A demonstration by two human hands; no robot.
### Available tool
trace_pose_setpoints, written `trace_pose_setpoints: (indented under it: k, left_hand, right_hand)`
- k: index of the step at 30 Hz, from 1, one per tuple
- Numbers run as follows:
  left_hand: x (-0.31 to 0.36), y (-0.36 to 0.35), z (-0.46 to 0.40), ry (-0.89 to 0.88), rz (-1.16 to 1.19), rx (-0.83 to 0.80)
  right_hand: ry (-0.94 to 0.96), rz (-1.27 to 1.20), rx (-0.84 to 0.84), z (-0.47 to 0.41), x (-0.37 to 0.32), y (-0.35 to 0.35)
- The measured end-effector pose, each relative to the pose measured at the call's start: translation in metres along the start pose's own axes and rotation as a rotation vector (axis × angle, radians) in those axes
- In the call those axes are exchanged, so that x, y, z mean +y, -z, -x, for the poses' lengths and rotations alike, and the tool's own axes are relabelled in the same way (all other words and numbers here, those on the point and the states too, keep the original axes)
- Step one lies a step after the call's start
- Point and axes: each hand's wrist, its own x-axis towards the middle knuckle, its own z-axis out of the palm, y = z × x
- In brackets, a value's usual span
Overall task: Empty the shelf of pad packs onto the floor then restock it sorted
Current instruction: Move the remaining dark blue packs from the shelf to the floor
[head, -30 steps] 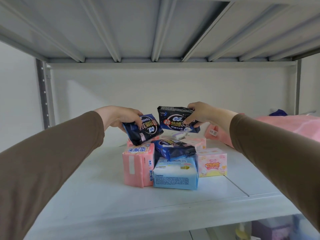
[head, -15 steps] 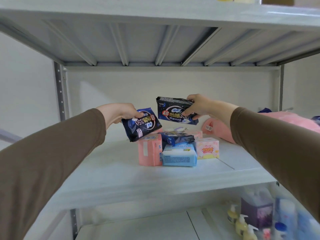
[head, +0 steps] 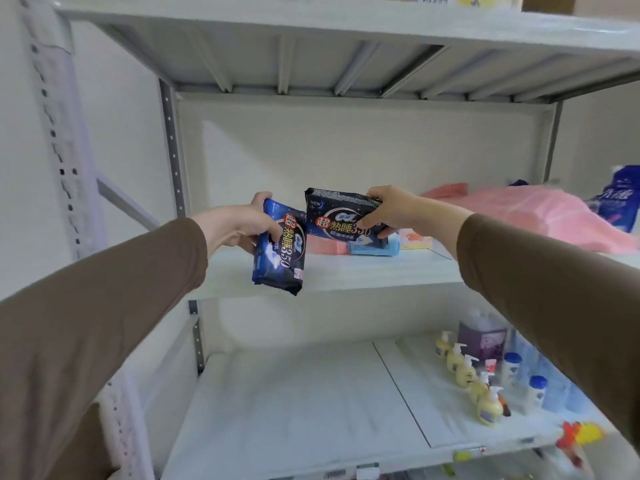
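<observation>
My left hand (head: 239,226) grips a dark blue pad pack (head: 280,251) that hangs nearly upright in front of the white shelf (head: 346,271). My right hand (head: 389,209) grips a second dark blue pad pack (head: 337,220) by its right end, held level just above the shelf. The two packs touch at their near corners. Behind them on the shelf lie a pink pack (head: 323,244), a light blue pack (head: 375,249) and a pale pink box (head: 417,240), partly hidden by the held packs.
A pink plastic bag (head: 526,213) and a blue bag (head: 620,199) lie on the shelf's right part. The shelf below holds yellow pump bottles (head: 467,379), a purple bottle (head: 483,337) and blue-capped white bottles (head: 535,389) at the right. Grey uprights (head: 171,150) frame the left side.
Both hands have drawn back from the shelf with their packs. The left pack has tipped from slanted to nearly upright. The view has pulled back and down, showing the lower shelf.
</observation>
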Motion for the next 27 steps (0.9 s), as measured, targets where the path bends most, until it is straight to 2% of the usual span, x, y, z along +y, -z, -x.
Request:
trace_pose_setpoints:
  k: [7,13,20,27]
  left_hand:
    - [-0.048,-0.017,0.072,0.037,0.021,-0.049]
    - [-0.105,-0.072,0.128,0.135,0.064,-0.053]
    - [-0.202,-0.156,0.192,0.253,0.036,0.04]
    - [-0.311,-0.204,0.244,0.458,-0.064,-0.059]
  right_hand:
    - [-0.014,-0.062,-0.115,0.052,0.014,-0.046]
    - [-0.078,-0.09,-0.239,0.118,0.061,-0.098]
    - [-0.182,-0.054,-0.435,0.21,0.132,-0.17]
    - [-0.287,-0.028,-0.547,0.276,0.196,-0.256]
